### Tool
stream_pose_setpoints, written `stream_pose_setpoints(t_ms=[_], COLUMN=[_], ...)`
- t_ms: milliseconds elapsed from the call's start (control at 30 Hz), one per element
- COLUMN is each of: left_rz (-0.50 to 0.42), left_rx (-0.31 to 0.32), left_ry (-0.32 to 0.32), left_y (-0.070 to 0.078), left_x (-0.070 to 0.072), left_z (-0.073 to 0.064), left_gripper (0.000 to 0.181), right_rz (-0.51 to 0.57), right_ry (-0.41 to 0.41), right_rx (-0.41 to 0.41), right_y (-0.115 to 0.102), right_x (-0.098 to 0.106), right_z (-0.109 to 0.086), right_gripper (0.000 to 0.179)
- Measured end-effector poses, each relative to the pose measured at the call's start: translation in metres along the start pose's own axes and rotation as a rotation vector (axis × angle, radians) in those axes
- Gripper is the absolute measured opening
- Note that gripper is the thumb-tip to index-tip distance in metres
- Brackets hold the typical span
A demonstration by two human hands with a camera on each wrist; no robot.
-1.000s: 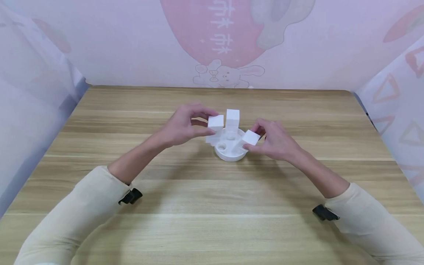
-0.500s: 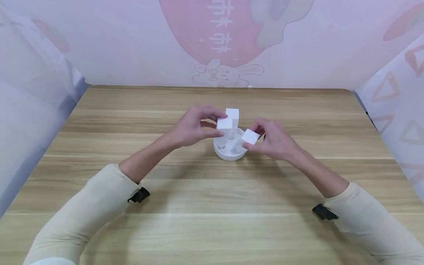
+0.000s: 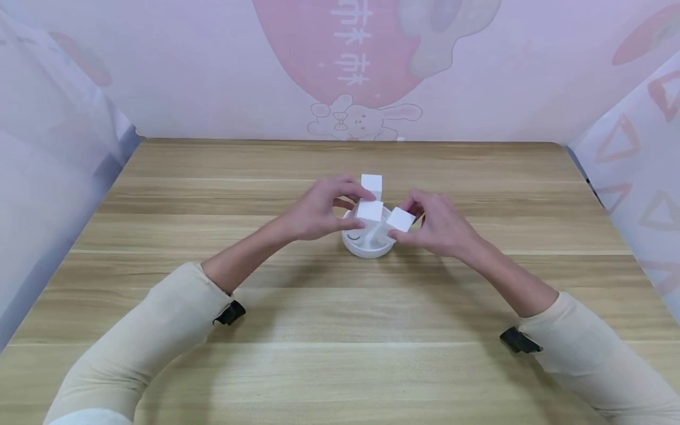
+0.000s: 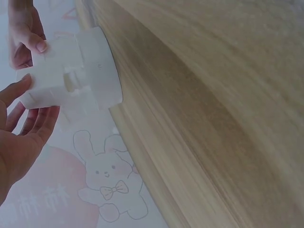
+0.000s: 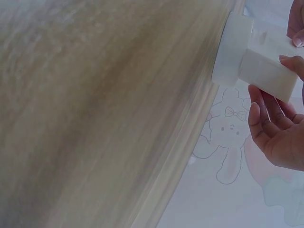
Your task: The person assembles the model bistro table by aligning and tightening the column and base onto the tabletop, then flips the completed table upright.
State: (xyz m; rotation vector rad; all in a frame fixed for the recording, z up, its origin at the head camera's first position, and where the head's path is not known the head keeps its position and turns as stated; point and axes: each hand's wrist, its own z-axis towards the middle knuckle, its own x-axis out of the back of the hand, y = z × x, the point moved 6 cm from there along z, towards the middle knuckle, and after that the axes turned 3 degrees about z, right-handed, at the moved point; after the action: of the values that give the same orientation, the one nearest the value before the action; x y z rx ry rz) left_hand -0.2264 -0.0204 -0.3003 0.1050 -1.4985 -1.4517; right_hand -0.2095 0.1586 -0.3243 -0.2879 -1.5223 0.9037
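In the head view a round white base [image 3: 370, 252] stands on the table, its top mostly covered by hands and blocks. My left hand [image 3: 325, 211] pinches a white square-topped block [image 3: 369, 211] between thumb and fingers, over the base's left-middle part. Its lower end has a small gap beside the base in the left wrist view, with a yellowish slot [image 4: 71, 81] showing. My right hand [image 3: 445, 227] grips a second white block [image 3: 400, 219], tilted outward at the base's right side. Behind them a third white block [image 3: 372, 185] stands upright, untouched and partly hidden by my left fingers.
The wood-grain table [image 3: 372, 330] runs back to a pale pink wall panel [image 3: 212, 77] with a bunny drawing. Side panels rise at left and right. Beige sleeves [image 3: 143, 330] cover both forearms, and a black clip-like device [image 3: 522, 340] sits at each cuff.
My left hand has moved its block rightward and slightly toward me, from the base's left edge to over the base, now partly covering the third block. My right hand has stayed nearly still.
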Motion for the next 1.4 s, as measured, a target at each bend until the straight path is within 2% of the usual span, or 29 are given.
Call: stream_pose_setpoints(t_ms=[233, 400, 533, 667, 767, 900, 1000, 1233, 1400], left_rz=[-0.005, 0.004, 0.005, 0.008, 0.017, -0.009, -0.024, 0.101, 0.138], left_rx=[0.055, 0.076, 0.093, 0.127, 0.142, 0.156, 0.148, 0.074, 0.037], left_ry=[-0.043, -0.040, 0.000, 0.075, 0.117, 0.130, 0.117, 0.036, -0.018], left_y=[-0.004, -0.007, -0.010, -0.013, -0.013, -0.014, -0.013, -0.008, -0.009], left_x=[-0.007, -0.009, -0.012, -0.015, -0.016, -0.016, -0.015, -0.005, -0.002], left_z=[-0.003, -0.003, -0.003, -0.002, -0.003, -0.005, -0.007, -0.010, -0.014], left_gripper=[0.040, 0.042, 0.048, 0.055, 0.051, 0.045, 0.042, 0.040, 0.044], right_rz=[0.004, 0.005, 0.012, 0.019, 0.018, 0.015, 0.010, 0.006, 0.015], right_ry=[0.005, 0.009, 0.004, -0.005, -0.006, 0.008, 0.016, 0.011, 0.006], right_rx=[0.014, 0.020, 0.014, -0.008, -0.014, -0.003, 0.003, 0.007, 0.010], right_y=[0.001, 0.001, 0.000, 0.001, 0.001, 0.000, 0.000, 0.000, -0.001], right_x=[-0.001, -0.001, 0.000, -0.001, -0.001, -0.001, 0.000, 0.000, -0.001], right_z=[0.000, 0.000, 0.000, -0.001, -0.001, -0.001, -0.001, 0.000, 0.000], right_gripper=[0.037, 0.036, 0.036, 0.037, 0.037, 0.036, 0.036, 0.037, 0.036])
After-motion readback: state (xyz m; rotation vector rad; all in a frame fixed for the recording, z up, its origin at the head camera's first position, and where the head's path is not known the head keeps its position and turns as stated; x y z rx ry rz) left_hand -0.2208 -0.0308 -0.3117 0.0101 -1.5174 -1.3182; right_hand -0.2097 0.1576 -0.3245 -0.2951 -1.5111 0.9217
